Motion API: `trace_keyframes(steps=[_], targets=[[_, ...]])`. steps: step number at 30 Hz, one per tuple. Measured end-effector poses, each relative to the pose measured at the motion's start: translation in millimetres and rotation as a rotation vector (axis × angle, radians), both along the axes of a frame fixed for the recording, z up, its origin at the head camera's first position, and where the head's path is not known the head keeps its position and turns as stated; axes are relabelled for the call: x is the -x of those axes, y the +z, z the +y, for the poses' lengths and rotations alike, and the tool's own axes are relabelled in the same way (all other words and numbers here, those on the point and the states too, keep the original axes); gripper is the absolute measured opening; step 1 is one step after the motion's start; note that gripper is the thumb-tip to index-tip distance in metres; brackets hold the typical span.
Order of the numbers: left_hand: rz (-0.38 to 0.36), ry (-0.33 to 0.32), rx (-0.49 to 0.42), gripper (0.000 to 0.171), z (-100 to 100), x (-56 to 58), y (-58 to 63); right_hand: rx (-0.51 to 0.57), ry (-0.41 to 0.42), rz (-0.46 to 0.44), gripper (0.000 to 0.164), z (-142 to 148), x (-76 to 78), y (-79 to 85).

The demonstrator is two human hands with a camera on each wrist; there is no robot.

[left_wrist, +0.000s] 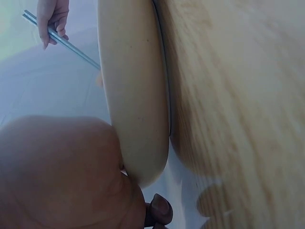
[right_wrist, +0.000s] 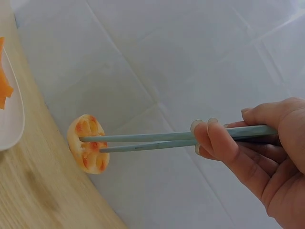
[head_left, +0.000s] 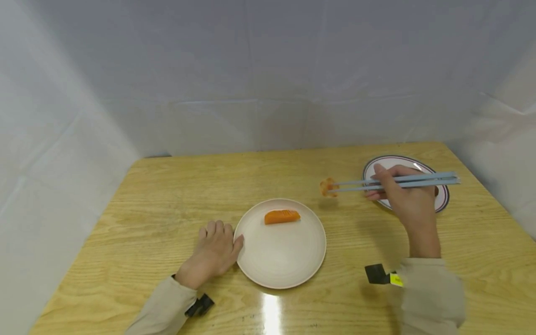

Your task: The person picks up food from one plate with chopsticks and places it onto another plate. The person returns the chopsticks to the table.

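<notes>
My right hand point(head_left: 412, 200) holds a pair of pale blue chopsticks point(right_wrist: 157, 138) above the table, right of the cream plate point(head_left: 280, 265). Between the chopstick tips is a round, holed slice of lotus root point(right_wrist: 88, 143), pale with reddish-orange patches. On the plate's far half lies an orange, carrot-like piece point(head_left: 282, 217) with a notched top edge. My left hand point(head_left: 213, 251) grips the plate's left rim, thumb over the edge and the other fingers outside it. The left wrist view shows the plate's outer side point(left_wrist: 136, 95) close to that hand.
A white oval plate point(head_left: 370, 167) with dark rim lines stands at the back right, partly hidden behind the right hand; a dark brown bit shows at its right side. The wooden table point(head_left: 176, 195) ends at pale sheeting point(head_left: 268, 83) at the back and sides.
</notes>
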State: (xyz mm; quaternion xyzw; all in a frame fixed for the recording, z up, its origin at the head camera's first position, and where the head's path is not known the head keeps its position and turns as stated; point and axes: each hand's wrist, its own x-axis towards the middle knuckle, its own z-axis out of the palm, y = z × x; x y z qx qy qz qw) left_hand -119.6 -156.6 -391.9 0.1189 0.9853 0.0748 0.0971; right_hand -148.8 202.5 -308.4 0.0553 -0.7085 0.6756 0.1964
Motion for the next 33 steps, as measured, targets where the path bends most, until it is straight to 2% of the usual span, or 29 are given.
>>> trace_keyframes(steps=[8,17,23,33], targets=[[-0.006,-0.004,0.003,0.035,0,-0.2,0.5,-0.106,0.02,0.007,0.033,-6,-0.6,1.6],[-0.012,-0.007,0.007,0.035,0,-0.2,2.9,-0.059,0.056,0.015,0.03,-15,0.2,0.4],[-0.022,-0.003,0.006,0.034,1,-0.3,4.1,-0.116,0.114,0.054,0.031,-25,-1.0,1.9],[-0.022,0.002,0.002,0.034,2,1.3,3.0,-0.133,0.149,0.025,0.03,-42,-2.6,4.0]])
